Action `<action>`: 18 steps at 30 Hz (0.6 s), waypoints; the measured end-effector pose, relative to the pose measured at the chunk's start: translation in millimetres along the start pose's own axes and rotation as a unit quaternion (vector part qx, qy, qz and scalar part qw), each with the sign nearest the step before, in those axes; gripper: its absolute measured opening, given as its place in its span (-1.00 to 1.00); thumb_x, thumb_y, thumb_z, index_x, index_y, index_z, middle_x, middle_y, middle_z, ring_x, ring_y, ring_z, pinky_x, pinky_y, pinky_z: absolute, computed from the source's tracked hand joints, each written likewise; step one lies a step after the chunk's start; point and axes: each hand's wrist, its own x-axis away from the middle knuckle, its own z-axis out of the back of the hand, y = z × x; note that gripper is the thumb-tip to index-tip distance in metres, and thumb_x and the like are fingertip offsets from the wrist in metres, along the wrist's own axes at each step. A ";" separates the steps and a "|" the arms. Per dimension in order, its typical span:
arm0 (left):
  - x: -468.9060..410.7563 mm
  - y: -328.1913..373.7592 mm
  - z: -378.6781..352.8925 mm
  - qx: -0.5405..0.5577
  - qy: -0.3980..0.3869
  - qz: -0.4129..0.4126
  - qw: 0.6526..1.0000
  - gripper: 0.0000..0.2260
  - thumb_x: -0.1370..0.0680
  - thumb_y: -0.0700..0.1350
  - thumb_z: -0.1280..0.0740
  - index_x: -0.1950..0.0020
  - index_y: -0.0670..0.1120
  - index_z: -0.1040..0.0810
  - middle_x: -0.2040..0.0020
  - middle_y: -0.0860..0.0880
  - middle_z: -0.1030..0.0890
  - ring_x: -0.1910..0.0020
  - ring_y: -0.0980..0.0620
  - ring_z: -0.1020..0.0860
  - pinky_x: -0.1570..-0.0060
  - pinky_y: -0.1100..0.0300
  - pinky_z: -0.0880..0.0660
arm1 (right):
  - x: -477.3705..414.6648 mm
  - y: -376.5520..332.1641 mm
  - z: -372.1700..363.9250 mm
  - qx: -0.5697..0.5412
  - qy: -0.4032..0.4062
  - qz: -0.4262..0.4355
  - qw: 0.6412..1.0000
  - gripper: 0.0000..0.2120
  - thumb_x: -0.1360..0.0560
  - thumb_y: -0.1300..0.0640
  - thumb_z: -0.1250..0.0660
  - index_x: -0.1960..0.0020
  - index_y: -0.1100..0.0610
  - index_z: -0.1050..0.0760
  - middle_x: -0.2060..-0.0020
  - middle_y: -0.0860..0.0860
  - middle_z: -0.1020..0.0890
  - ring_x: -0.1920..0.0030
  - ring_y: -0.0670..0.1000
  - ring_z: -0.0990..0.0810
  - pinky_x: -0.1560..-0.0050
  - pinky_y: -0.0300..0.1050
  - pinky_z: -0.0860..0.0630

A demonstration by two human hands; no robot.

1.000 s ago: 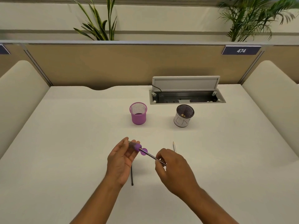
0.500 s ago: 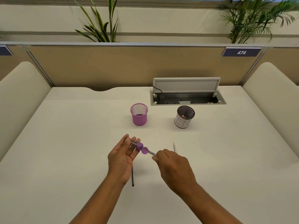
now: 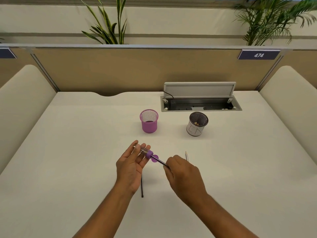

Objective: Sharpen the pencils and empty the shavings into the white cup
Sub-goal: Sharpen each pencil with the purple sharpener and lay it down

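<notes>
My left hand [image 3: 131, 166] holds a purple pencil sharpener [image 3: 147, 153] with a clear shavings tube, fingers wrapped round the tube. A dark pencil [image 3: 160, 161] is pushed into the sharpener, and my right hand [image 3: 182, 172] pinches its free end. A second dark pencil [image 3: 142, 187] lies on the desk under my left hand, partly hidden. Just beyond my right hand a third, sharpened pencil [image 3: 186, 155] pokes out. The white cup [image 3: 196, 125], with shavings inside, stands beyond my hands to the right.
A purple mesh cup [image 3: 148, 121] stands left of the white cup. Behind them an open cable box [image 3: 200, 104] with its raised lid is set into the white desk [image 3: 68, 152]. Tan partitions and cream side panels enclose the desk.
Both hands drifted slightly away from me across the desk. My right hand slid up the pencil towards the sharpener, so less shaft shows between hand and sharpener.
</notes>
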 end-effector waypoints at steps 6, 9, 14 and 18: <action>-2.1 -3.5 0.5 -0.001 0.012 -0.002 1.000 -0.72 -0.64 -0.21 -0.40 -0.36 -0.15 -0.60 -0.16 -0.24 -0.76 -0.14 -0.25 -0.75 0.07 0.00 -0.73 | -3.3 0.5 -1.5 0.012 -0.042 -0.015 0.999 -0.74 -0.55 0.02 -0.44 0.23 0.08 -0.47 0.44 -0.05 -0.51 0.47 0.01 -0.35 0.48 -0.18 -0.17; -2.2 -2.9 -2.9 -0.022 -0.012 -0.006 1.000 -0.73 -0.67 -0.20 -0.36 -0.38 -0.13 -0.59 -0.19 -0.23 -0.76 -0.17 -0.21 -0.75 -0.03 -0.04 -0.73 | -14.2 6.8 2.4 -0.397 -0.169 -0.321 0.843 -0.70 -0.61 -0.01 -0.37 0.21 0.15 -0.57 0.45 0.00 -0.57 0.52 0.00 -0.37 0.46 -0.16 -0.30; -0.6 -5.3 -6.9 -0.035 -0.026 0.007 0.999 -0.73 -0.69 -0.21 -0.34 -0.39 -0.13 -0.59 -0.21 -0.21 -0.75 -0.20 -0.21 -0.74 -0.06 -0.04 -0.73 | -12.2 13.5 6.2 -0.537 -0.226 -0.423 0.693 -0.67 -0.57 -0.08 -0.40 0.11 0.21 -0.60 0.36 0.10 -0.62 0.57 -0.04 -0.25 0.50 -0.22 -0.18; -0.3 -8.3 -9.9 -0.030 -0.010 0.011 0.999 -0.74 -0.67 -0.21 -0.37 -0.35 -0.11 -0.61 -0.19 -0.18 -0.76 -0.16 -0.21 -0.75 0.03 0.00 -0.73 | -5.9 8.7 -1.6 -0.251 -0.110 -0.265 0.925 -0.68 -0.38 -0.13 -0.56 0.18 0.02 -0.48 0.35 -0.06 -0.57 0.39 -0.10 -0.44 0.36 -0.27 -0.35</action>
